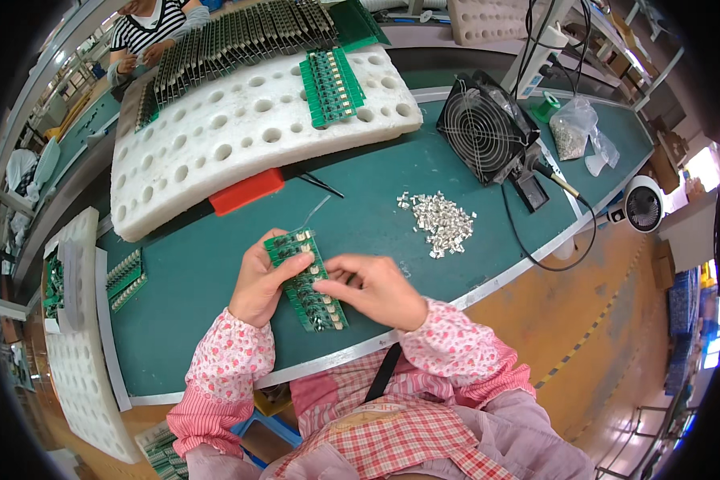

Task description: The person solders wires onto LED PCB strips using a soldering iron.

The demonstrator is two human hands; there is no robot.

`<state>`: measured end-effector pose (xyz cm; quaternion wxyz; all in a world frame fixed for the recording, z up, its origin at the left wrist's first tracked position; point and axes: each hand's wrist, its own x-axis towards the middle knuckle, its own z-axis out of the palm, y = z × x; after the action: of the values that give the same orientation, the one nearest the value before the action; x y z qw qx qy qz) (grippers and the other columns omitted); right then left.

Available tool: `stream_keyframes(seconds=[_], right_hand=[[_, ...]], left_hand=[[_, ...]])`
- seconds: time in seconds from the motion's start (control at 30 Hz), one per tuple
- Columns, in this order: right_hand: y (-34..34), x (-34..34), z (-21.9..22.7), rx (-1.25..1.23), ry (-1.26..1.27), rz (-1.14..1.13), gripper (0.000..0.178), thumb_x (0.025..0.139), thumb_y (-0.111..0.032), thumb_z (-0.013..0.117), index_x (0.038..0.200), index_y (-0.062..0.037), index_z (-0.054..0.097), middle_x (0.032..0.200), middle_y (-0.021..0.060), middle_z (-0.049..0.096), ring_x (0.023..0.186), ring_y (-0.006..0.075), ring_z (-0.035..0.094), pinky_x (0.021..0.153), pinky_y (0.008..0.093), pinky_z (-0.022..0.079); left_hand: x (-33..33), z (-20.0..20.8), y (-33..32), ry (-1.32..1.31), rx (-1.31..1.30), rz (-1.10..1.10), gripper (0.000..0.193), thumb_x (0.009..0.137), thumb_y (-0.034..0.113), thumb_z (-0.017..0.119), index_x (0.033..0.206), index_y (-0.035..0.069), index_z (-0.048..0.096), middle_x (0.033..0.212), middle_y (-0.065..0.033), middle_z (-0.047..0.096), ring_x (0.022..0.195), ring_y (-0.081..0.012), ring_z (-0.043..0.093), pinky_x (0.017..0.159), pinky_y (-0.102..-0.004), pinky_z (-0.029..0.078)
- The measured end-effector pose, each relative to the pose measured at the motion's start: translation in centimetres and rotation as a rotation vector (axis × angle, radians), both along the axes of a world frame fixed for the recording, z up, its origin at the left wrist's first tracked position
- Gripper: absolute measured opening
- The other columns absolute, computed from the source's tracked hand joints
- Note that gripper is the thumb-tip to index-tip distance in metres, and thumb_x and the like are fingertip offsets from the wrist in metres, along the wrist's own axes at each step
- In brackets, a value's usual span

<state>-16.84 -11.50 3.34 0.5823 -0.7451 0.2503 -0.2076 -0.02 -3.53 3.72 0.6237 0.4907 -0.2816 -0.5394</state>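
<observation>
Tilted above the green bench, a green circuit board (322,310) carries a row of small white connectors and dark components. My left hand (258,280) is closed on its upper left side, with the thumb across its face. From the right, my right hand (380,290) reaches in with thumb and fingers drawn together at the connector row; whatever sits between the fingertips is too small to make out. A loose pile of small white connectors (442,224) lies to the right of the hands. Just beyond the board are black tweezers (322,185) and a red tray (246,192).
A white foam block (220,120) with holes bears a long row of upright boards (244,48) and one flat board (330,88). A fan (484,128), soldering iron (564,182) and bag of parts (572,132) stand right. More boards (126,278) lie left. Another person (148,36) sits far left.
</observation>
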Motion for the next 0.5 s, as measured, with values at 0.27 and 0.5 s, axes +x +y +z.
stream_keyframes(seconds=[0.27, 0.5], right_hand=[[-7.6, -3.2, -0.7, -1.209, 0.319, -0.496, 0.02, 0.071, -0.013, 0.069, 0.09, -0.0104, 0.062, 0.082, 0.0035, 0.057, 0.08, 0.0211, 0.053, 0.068, 0.0327, 0.043], [-9.0, -2.1, -2.0, -1.191, 0.354, -0.466, 0.009, 0.069, -0.009, 0.069, 0.078, -0.0087, 0.065, 0.079, 0.0016, 0.056, 0.077, 0.0208, 0.052, 0.067, 0.0326, 0.042]], left_hand=[[-0.6, -1.6, -0.7, 0.123, -0.001, 0.063, 0.015, 0.081, 0.008, 0.067, 0.09, 0.004, 0.056, 0.082, -0.0024, 0.061, 0.073, -0.0096, 0.058, 0.068, -0.0243, 0.047], [-0.5, -1.8, -0.5, 0.075, -0.017, 0.083, 0.017, 0.082, 0.009, 0.066, 0.095, 0.002, 0.057, 0.084, -0.0039, 0.062, 0.075, -0.0096, 0.059, 0.068, -0.0255, 0.049]])
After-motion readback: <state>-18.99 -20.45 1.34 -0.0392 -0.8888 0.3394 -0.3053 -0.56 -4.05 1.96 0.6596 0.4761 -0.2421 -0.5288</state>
